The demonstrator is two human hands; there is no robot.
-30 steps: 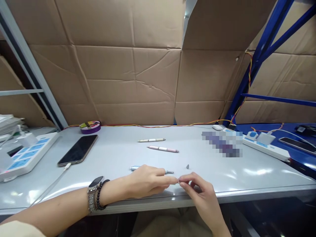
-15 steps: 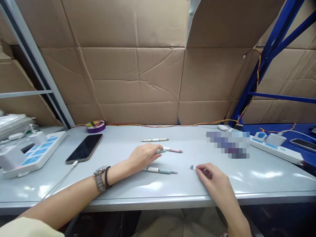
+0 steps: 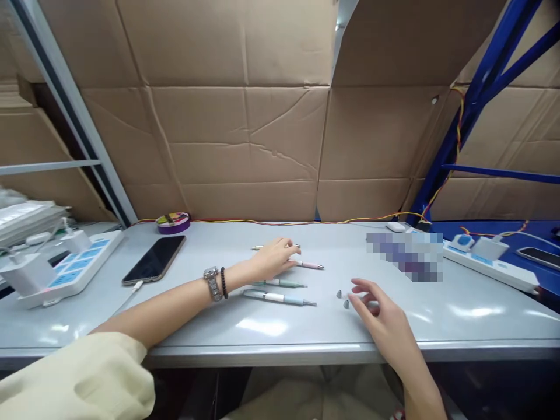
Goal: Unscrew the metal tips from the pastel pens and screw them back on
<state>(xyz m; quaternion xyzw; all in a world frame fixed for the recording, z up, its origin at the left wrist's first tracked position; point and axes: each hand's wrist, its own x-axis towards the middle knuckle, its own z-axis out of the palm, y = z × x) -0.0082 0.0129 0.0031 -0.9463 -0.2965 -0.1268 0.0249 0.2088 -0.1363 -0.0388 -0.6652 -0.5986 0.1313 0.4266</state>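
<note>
My left hand point(image 3: 275, 256) reaches over the far pens, fingers loosely curled and apart. Its thumb is close beside a pink-and-white pen point(image 3: 311, 265); whether they touch is hard to see. Partly behind that hand lies another light-coloured pen point(image 3: 257, 248). Nearer to me are a green pen point(image 3: 286, 283) and a light blue-and-white pen point(image 3: 280, 298), roughly parallel. My right hand point(image 3: 380, 312) hovers at the right with its fingers parted and nothing in them. Close to its fingertips, a small grey cone-shaped piece point(image 3: 339, 294) and a second grey piece point(image 3: 346, 304) rest on the table.
At the left are a black phone point(image 3: 155, 259) on a charging cable, a power strip point(image 3: 83, 268) and a purple tape roll point(image 3: 174, 223). A blurred-out patch point(image 3: 406, 256) and another power strip point(image 3: 490, 266) are at the right. Cardboard point(image 3: 245, 128) stands behind.
My left hand has left the green pen on the table and shifted away from me towards the pink pen. My right fingers have parted, and a second grey piece now shows beside the first.
</note>
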